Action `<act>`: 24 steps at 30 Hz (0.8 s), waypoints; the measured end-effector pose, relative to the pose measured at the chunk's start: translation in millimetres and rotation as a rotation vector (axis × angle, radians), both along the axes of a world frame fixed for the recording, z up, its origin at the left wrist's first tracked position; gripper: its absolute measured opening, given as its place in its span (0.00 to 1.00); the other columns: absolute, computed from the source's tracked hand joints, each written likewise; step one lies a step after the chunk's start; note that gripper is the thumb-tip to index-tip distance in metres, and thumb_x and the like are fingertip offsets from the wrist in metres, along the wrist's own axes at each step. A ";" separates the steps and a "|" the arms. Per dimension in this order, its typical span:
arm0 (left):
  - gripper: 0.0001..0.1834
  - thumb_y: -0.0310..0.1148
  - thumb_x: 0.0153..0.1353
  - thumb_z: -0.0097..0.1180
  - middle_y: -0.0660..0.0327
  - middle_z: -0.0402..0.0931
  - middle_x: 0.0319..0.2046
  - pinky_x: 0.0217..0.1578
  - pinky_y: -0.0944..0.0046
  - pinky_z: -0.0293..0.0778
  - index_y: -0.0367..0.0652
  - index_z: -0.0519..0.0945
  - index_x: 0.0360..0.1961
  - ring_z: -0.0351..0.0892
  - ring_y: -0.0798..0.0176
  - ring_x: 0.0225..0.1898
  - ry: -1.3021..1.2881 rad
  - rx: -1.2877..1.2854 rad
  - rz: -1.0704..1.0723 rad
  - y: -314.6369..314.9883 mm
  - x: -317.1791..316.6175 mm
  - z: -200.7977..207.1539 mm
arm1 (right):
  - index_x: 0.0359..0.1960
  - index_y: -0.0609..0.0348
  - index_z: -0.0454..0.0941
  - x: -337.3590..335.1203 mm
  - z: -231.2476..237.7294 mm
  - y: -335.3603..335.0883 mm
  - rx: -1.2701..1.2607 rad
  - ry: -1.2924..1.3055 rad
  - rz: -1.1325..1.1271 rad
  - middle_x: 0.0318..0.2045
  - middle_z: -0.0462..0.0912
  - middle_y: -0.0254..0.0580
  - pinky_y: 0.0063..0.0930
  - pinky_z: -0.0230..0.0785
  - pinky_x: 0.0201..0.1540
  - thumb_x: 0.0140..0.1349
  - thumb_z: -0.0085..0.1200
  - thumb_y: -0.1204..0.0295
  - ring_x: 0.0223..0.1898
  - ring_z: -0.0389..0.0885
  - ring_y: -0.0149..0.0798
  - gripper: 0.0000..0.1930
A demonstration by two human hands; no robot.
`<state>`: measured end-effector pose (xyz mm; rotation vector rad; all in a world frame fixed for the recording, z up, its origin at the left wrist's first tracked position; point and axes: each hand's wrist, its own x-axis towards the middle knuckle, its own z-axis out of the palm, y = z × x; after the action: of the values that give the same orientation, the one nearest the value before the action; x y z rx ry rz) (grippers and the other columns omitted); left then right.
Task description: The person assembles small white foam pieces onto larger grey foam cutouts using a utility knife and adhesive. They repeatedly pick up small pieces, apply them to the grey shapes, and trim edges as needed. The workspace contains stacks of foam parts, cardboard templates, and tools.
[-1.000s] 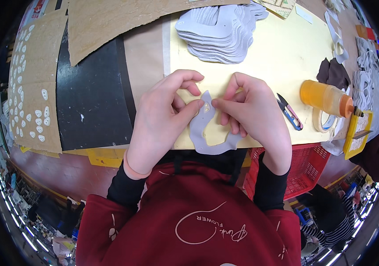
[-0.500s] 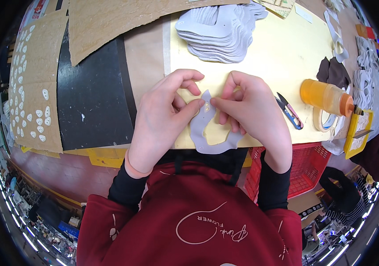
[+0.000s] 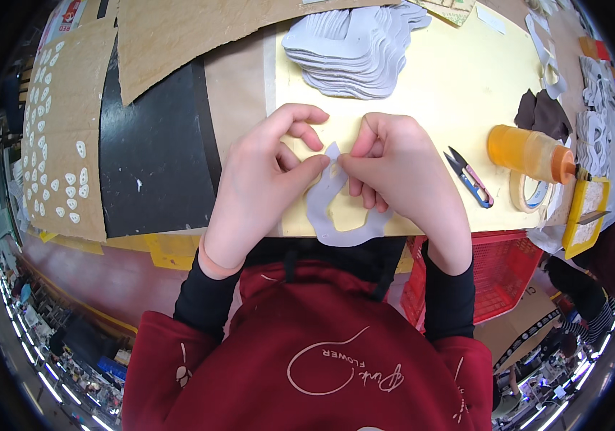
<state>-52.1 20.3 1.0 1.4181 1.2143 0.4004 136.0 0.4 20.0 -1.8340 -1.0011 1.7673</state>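
A grey U-shaped cut piece of soft sheet material lies over the near edge of the yellow tabletop, with its pointed tip upward. My left hand has its thumb against the left side near that tip; its index finger arches away and its other fingers are partly hidden. From the other side, my right hand pinches the piece with thumb and curled fingers. Between the thumbs a small pale oval patch shows on the grey piece; I cannot tell whether it is a separate part.
Beyond my hands is a stack of similar grey pieces. Thread snips, an orange-filled bottle and a tape roll lie to the right. At left, cardboard carries several small white ovals. A red basket sits below the table edge.
Both thumbs stay near the tip, with the fingers slightly shifted. The view has moved a little, and the pale oval patch between the thumbs looks plainer than before.
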 end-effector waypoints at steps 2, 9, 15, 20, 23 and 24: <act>0.25 0.17 0.57 0.65 0.69 0.74 0.36 0.26 0.77 0.67 0.40 0.78 0.56 0.71 0.82 0.23 -0.010 -0.009 0.002 1.6 1.8 0.3 | 0.28 0.66 0.74 1.2 -2.3 -2.9 0.033 0.002 -0.001 0.18 0.80 0.41 0.26 0.73 0.20 0.59 0.55 0.82 0.17 0.81 0.31 0.03; 0.24 0.17 0.56 0.64 0.65 0.76 0.35 0.26 0.72 0.72 0.41 0.78 0.55 0.78 0.76 0.23 0.043 0.044 -0.009 1.3 10.1 9.0 | 0.27 0.60 0.69 1.4 -7.5 -0.5 0.039 0.019 0.042 0.17 0.81 0.38 0.21 0.66 0.14 0.64 0.59 0.79 0.14 0.78 0.27 0.10; 0.28 0.16 0.57 0.65 0.67 0.73 0.40 0.31 0.77 0.72 0.40 0.75 0.60 0.77 0.79 0.28 -0.112 -0.133 -0.026 9.8 -3.2 5.5 | 0.29 0.61 0.69 8.0 -10.3 -2.6 0.080 0.105 0.036 0.17 0.81 0.39 0.20 0.67 0.15 0.64 0.59 0.79 0.15 0.79 0.28 0.10; 0.26 0.17 0.58 0.64 0.65 0.76 0.37 0.30 0.73 0.74 0.41 0.76 0.58 0.81 0.76 0.28 -0.082 -0.051 -0.021 4.6 -1.5 3.6 | 0.29 0.61 0.69 9.7 -12.4 -3.0 0.081 0.113 0.044 0.17 0.81 0.39 0.20 0.68 0.16 0.65 0.59 0.78 0.16 0.80 0.28 0.10; 0.27 0.16 0.57 0.63 0.64 0.76 0.38 0.30 0.73 0.74 0.41 0.76 0.58 0.82 0.76 0.28 -0.047 -0.006 -0.028 3.4 1.1 7.2 | 0.29 0.61 0.69 7.0 -11.1 -1.8 0.054 0.095 0.043 0.17 0.81 0.38 0.20 0.68 0.16 0.65 0.59 0.78 0.16 0.80 0.28 0.10; 0.27 0.16 0.57 0.63 0.64 0.76 0.38 0.30 0.72 0.74 0.41 0.76 0.58 0.82 0.76 0.27 -0.019 0.006 -0.040 2.2 2.6 8.0 | 0.29 0.60 0.69 6.3 -10.3 -1.8 0.051 0.081 0.040 0.17 0.81 0.38 0.20 0.67 0.16 0.65 0.59 0.78 0.16 0.79 0.28 0.10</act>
<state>-49.5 22.5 9.0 1.4386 1.1684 0.3886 142.4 -1.3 9.7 -1.7088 -1.0493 1.8067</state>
